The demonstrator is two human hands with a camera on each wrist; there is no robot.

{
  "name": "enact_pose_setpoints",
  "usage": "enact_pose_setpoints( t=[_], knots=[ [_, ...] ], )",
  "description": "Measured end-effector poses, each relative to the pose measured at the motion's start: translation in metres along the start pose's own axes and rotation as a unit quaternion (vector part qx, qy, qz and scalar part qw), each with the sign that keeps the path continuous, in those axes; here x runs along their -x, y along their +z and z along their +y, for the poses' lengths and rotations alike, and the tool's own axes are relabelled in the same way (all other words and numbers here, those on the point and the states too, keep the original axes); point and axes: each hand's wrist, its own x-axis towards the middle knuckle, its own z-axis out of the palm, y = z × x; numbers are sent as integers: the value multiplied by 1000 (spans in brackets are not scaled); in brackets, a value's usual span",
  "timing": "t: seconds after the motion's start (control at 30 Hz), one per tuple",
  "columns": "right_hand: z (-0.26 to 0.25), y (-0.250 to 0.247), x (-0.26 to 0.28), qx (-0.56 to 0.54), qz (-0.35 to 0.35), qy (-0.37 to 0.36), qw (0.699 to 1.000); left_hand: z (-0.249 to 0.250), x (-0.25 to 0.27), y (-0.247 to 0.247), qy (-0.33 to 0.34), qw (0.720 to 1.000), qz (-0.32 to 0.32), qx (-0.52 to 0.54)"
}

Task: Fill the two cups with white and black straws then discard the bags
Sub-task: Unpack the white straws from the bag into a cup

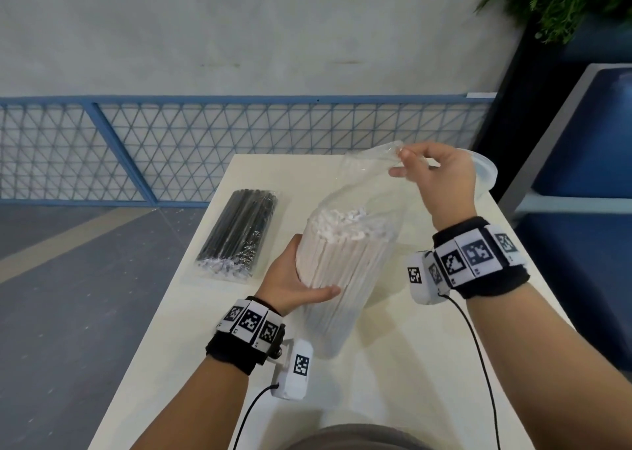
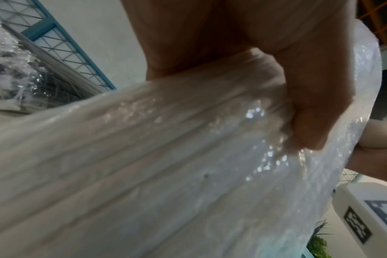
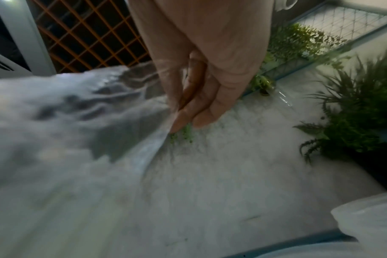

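A clear bag of white straws stands tilted above the cream table. My left hand grips the bundle around its middle, the thumb pressing into the plastic. My right hand pinches the bag's open top edge and holds it up and to the right; the pinch shows in the right wrist view. A sealed bag of black straws lies flat on the table to the left. A clear plastic cup sits at the far right corner, mostly hidden behind my right hand.
A blue mesh fence runs along the wall beyond the table. A dark planter with a green plant and a blue cabinet stand to the right. Grey floor lies past the table's left edge.
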Motion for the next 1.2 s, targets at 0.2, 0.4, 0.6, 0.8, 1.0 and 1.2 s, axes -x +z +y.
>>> enact_pose_setpoints(
  t=[0.2, 0.4, 0.6, 0.8, 1.0, 1.2],
  knots=[
    [17, -1, 1, -44, -23, 125, 991, -2, -3, 0, 5, 999, -2, -37],
    [-4, -1, 21, -46, 74, -106, 991, -19, -4, -1, -29, 999, 42, 2],
    [-14, 18, 44, 239, -263, -170, 919, -15, -8, 1, -18, 998, 60, -13],
    [-15, 23, 47, 271, -339, -78, 898, -13, -10, 4, -21, 998, 65, -16],
    [-11, 24, 39, 346, -449, -99, 818, -13, -13, 7, -13, 997, 31, -74],
    [-4, 39, 41, 397, -433, -127, 800, -6, -16, 4, -11, 998, 21, -63]
  ],
)
